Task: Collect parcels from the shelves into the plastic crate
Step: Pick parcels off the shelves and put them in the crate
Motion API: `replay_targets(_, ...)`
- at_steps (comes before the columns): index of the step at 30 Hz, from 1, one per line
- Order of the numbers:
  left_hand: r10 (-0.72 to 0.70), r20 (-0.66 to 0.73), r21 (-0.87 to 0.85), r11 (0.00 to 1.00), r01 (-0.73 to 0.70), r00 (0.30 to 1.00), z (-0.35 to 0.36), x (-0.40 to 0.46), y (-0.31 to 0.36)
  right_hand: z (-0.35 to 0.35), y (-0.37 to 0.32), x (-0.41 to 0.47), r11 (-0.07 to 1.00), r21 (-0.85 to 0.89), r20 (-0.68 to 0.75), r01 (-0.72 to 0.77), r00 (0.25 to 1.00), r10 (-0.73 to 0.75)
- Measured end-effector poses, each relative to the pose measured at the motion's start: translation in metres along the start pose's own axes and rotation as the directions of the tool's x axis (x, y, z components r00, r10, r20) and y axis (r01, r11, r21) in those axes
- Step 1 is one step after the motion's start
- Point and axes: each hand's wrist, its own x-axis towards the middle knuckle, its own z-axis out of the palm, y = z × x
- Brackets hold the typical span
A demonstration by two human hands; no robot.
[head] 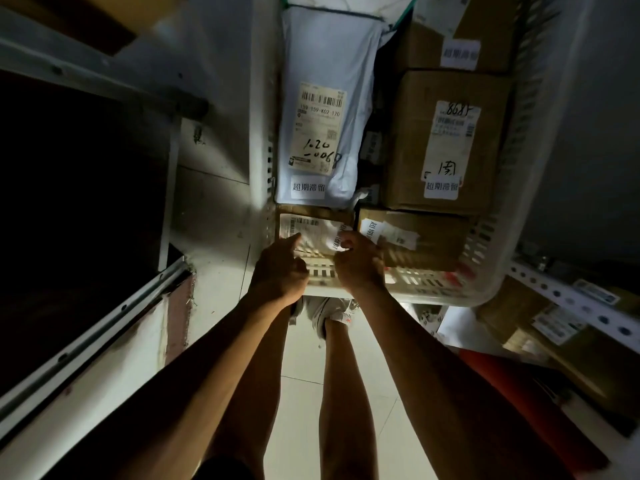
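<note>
The head view looks steeply down into a white slotted plastic crate (498, 216) that stands on the pale tiled floor (346, 393) in dim light. Both bare forearms reach forward over the crate's near wall.

The left hand (282, 268) has its forefinger stretched out, the tip resting on the shipping label of a small cardboard parcel (311, 233) in the near left corner of the crate; its other fingers are curled in and grip nothing that can be seen. The right hand (360, 261) is just beside it, fingers bent over the right edge of the same small parcel, pinching at the white sticker there.

Just right of that parcel lies a flat brown box (426, 240) with white stickers on top. Farther in, on the left, lies a long grey-white mailer bag (329, 98) bearing a barcode label and handwritten digits. On the right a larger cardboard box (446, 140) with a label sits touching the flat box, and another carton (450, 43) lies at the far end.

Below the crate's near rim a white sneaker (332, 317) shows on the floor. At right, a perforated metal shelf rail (568, 299) carries more cardboard parcels (561, 344). At left is a dark, blurred shelf frame (104, 306).
</note>
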Motion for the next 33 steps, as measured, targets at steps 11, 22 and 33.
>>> replay_targets(11, 0.061, 0.234, 0.084, 0.993, -0.082, 0.970, 0.012, 0.036, 0.002, 0.006, -0.009, 0.017, 0.975, -0.211, 0.257, 0.074, 0.966, -0.018)
replay_targets(22, -0.001, 0.183, 0.022, 1.000, -0.003, 0.983, -0.021, -0.024, 0.023, -0.034, -0.034, -0.037, 0.963, -0.256, 0.203, 0.081, 0.979, -0.028)
replay_targets(33, -0.010, 0.029, -0.037, 0.999, 0.011, 1.000, -0.135, -0.194, 0.059, -0.123, -0.113, -0.222, 0.680, -0.635, 0.351, 0.367, 0.921, -0.169)
